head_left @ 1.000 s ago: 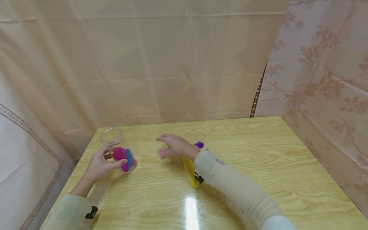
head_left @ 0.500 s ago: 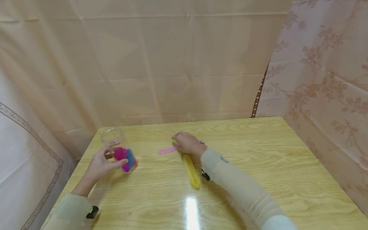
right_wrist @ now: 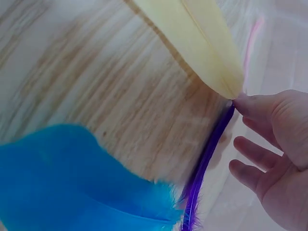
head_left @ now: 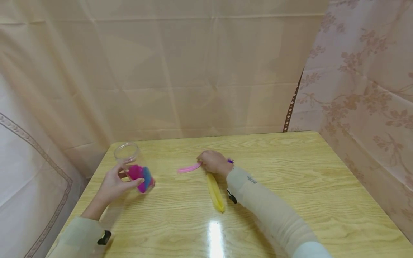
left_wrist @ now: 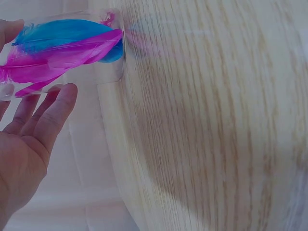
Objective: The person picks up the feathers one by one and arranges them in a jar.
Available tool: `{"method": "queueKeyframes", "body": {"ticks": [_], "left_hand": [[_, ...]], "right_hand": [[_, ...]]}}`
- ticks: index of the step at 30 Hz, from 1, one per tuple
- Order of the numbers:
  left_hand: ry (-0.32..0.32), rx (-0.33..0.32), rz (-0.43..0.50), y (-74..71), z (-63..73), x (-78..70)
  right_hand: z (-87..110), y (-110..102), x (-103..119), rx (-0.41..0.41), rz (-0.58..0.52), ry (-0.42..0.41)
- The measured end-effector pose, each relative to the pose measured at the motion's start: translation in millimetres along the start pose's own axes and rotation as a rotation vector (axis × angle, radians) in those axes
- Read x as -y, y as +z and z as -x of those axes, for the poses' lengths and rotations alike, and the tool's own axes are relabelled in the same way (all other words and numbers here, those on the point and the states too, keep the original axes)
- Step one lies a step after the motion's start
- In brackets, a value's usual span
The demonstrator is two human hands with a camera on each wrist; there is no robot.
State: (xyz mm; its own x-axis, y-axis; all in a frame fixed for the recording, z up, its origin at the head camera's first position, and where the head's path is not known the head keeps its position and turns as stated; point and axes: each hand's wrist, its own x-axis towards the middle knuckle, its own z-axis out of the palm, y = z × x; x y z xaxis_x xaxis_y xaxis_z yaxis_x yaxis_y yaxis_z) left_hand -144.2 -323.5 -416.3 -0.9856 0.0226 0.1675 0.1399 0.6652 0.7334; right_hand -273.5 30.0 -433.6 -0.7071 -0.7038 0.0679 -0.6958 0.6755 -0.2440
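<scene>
My left hand (head_left: pixel 111 184) holds a clear plastic cup (left_wrist: pixel 109 72) between thumb and fingers, at the table's left side. Inside lie magenta feathers (left_wrist: pixel 57 57) and a blue feather (left_wrist: pixel 62 33). Near the table's middle, my right hand (head_left: pixel 213 162) pinches one tip of a purple feather (right_wrist: pixel 204 159) between thumb and forefinger. A yellow feather (head_left: pixel 215 193) has its tip right by those fingertips. Leftward from the same spot runs a pink feather (head_left: pixel 188 168), its near end covered by the hand. The other right fingers are loosely bent.
A second blue feather (right_wrist: pixel 62 178) lies close to the right wrist camera; the arm hides it in the head view. The wooden table (head_left: pixel 290 179) has curtains behind it (head_left: pixel 193 71) and at both sides.
My right hand has moved rightward and down from above the pink feather to the purple feather's tip. More of the pink and yellow feathers shows. The left hand and cup stay put.
</scene>
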Motion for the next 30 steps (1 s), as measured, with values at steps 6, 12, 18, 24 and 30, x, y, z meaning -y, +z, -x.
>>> {"method": "queueKeyframes", "body": {"ticks": [6,12,18,24,30], "left_hand": [[0.004,-0.003,-0.008,0.8,-0.4,1.7],[0.003,-0.005,0.000,1.0,-0.2,2.0],[0.027,-0.007,0.008,1.5,-0.5,2.8],[0.055,-0.024,0.027,3.2,-1.5,4.6],[0.052,-0.025,0.023,3.9,-1.4,4.4]], "right_hand": [[0.7,0.6,3.3,-0.016,0.014,-0.041],[-3.9,3.8,8.5,-0.006,0.041,-0.050],[-12.1,11.5,23.4,0.028,0.047,-0.090],[-18.1,23.8,44.7,0.039,0.072,-0.066],[-21.3,33.2,55.7,-0.045,0.060,-0.010]]}}
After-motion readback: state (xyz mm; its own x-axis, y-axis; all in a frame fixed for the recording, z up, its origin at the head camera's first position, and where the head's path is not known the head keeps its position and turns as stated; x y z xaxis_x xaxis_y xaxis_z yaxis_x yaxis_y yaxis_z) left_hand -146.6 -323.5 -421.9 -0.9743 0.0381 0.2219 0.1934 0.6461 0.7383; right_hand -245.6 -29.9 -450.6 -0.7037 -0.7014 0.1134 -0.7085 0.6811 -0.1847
